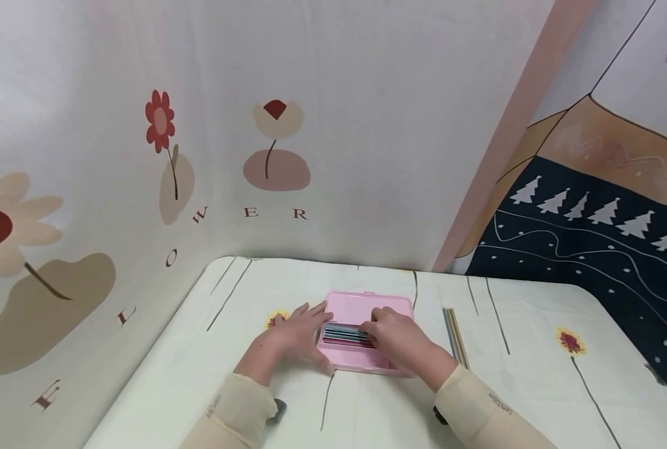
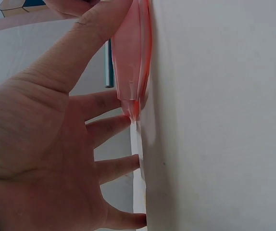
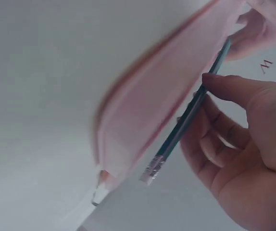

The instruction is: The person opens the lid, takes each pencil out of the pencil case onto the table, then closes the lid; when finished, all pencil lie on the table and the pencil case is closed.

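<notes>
A pink pencil case (image 1: 347, 305) lies with its lid raised on the table, and several pencils (image 1: 341, 334) lie side by side inside. My right hand (image 1: 397, 337) is over the case. In the right wrist view, its thumb and fingers pinch a teal pencil (image 3: 179, 129) with a metal band and eraser at the near end. At the case's left end is my left hand (image 1: 299, 335), its fingers spread. The left wrist view shows the left thumb (image 2: 75, 53) against the case, and other fingertips reach down to the tabletop.
Several loose pencils (image 1: 455, 337), bluish and gold-coloured, lie right of the case. The table is covered with a white flower-print cloth (image 1: 535, 374). A printed curtain (image 1: 367, 125) hangs behind the table, with a dark tree-patterned cloth (image 1: 580, 249) at the right.
</notes>
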`<state>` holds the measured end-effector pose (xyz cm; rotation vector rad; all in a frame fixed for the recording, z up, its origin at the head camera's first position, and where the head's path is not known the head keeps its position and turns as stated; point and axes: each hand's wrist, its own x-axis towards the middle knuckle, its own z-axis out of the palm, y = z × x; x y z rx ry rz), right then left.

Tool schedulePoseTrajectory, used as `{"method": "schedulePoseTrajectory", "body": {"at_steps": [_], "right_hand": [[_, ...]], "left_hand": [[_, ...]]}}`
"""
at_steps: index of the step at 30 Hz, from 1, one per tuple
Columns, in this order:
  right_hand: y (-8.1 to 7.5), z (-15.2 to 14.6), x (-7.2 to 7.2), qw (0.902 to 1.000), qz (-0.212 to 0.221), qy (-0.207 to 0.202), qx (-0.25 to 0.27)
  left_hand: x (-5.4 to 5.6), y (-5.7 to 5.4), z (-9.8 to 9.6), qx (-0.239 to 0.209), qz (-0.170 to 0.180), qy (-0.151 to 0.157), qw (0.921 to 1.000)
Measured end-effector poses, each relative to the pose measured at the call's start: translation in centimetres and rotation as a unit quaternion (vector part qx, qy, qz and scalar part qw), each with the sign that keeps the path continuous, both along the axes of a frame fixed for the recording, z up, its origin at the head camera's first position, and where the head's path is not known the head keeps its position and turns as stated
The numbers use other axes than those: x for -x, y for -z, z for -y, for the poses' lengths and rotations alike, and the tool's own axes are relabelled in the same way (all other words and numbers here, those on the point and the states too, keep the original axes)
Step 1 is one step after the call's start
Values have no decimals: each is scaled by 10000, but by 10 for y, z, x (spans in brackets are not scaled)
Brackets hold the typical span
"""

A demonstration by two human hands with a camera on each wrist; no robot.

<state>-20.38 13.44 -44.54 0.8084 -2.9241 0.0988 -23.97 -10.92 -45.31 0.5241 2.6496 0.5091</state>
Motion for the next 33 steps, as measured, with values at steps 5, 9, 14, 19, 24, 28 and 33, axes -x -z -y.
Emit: {"method": "schedulePoseTrajectory", "body": {"at_steps": [5, 9, 14, 19, 24, 28, 33], "right_hand": [[-10, -2, -7, 9987, 82, 479, 133], [-14, -5, -10, 9966, 164, 797, 102], [-18, -12, -14, 9945, 180, 1030, 67], [-21, -19, -13, 9892, 413, 1406, -74], [-22, -32, -11, 9792, 744, 1864, 307], [-24, -45, -11, 9697, 970, 2123, 719], [-24, -65, -11, 9542, 1372, 2332, 1275]], "left_hand": [[0, -1, 0, 26, -39, 25, 10000], [0, -1, -1, 33, -36, 22, 10000], [1, 1, -1, 54, -46, 16, 10000], [0, 1, -1, 98, -59, 12, 9999], [-1, 0, -1, 82, -18, 6, 10000], [-1, -1, -1, 32, 40, -49, 10000], [0, -1, -1, 37, 27, -39, 10000]]}}
